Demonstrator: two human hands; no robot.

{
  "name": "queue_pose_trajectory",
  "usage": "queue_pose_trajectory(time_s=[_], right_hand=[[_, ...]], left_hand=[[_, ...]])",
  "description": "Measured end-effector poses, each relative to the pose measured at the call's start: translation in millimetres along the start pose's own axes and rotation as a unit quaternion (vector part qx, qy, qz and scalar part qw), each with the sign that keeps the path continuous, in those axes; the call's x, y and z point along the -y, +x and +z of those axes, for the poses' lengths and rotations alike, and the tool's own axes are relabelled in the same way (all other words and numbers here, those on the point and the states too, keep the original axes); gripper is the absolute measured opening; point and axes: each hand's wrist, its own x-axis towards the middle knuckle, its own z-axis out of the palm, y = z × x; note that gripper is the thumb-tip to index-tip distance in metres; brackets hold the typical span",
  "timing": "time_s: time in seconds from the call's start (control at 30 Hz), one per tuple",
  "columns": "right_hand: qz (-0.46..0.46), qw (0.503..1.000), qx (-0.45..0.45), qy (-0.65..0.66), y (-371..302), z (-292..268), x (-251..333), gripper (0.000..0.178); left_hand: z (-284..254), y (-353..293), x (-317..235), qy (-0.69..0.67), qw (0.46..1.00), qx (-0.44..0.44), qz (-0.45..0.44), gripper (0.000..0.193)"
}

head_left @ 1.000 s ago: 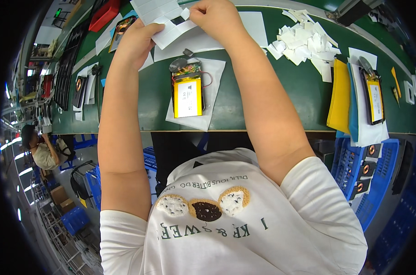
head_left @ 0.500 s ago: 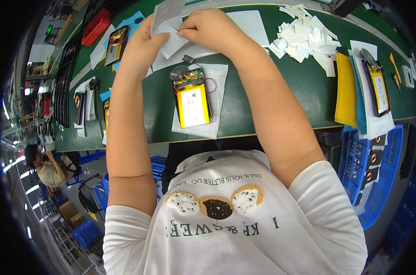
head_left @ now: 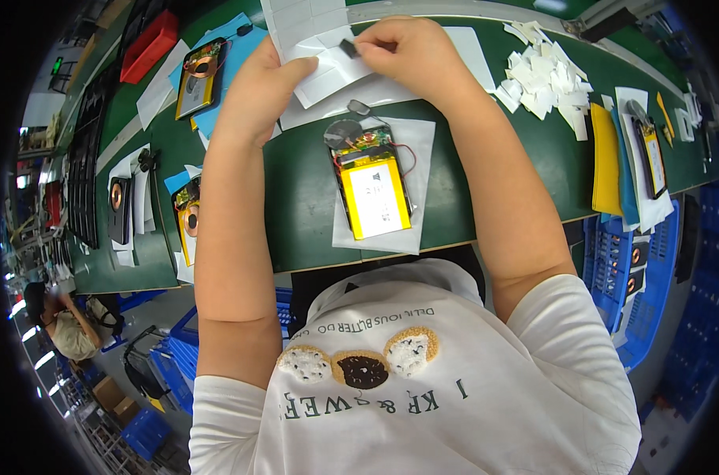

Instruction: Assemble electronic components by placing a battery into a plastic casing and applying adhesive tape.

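So the whole view has slid since a second ago: the green bench (head_left: 296,198) now fills more of the frame and the opened device with its yellow battery (head_left: 374,198), lying on a white sheet (head_left: 419,142), sits lower and closer to me than it did. My arms are further out over it too. Left hand (head_left: 256,91) is curled around the edge of the white backing sheet (head_left: 316,55), thumb on top, fingers underneath, holding it up off the bench just beyond the device. Right hand (head_left: 411,51) is pinched nearly shut at the fingertips on a small dark sticker (head_left: 348,47), which sits right on that sheet's surface. A second ago both hands were bunched together on the sheet and I couldn't make out any sticker; now it's clearly between my fingertips, so my read is that the peel is underway, though I can't tell if it's fully off the backing yet. Another dark oval piece (head_left: 359,106) lies on the paper just beside the device's top end. The heap of used white backing scraps (head_left: 545,79) off to the right looks unchanged.
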Motion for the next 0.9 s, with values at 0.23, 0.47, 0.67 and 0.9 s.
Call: queue_pose_trajectory(time_s=[0.23,0.47,0.67,0.9], right_hand=[[0.086,0.972,-0.211,-0.048,0.4,-9.8,-24.8,0.021],[-0.11,0.969,-0.216,-0.044,-14.3,20.1,28.5,0.007],[-0.306,0.949,-0.007,-0.069,-45.3,23.3,74.5,0.008],[-0.091,0.99,0.059,0.088,-70.1,-7.8,114.6,0.015]], left_hand=[[-1.6,4.4,1.3,0.015,0.999,-0.035,-0.032,0.057],[0.6,-39.8,4.0,0.313,0.893,-0.198,0.255,0.04],[5.1,-105.5,2.2,-0.122,0.978,-0.162,0.046,0.025],[0.8,-149.1,13.9,-0.075,0.989,-0.096,0.089,0.021]])
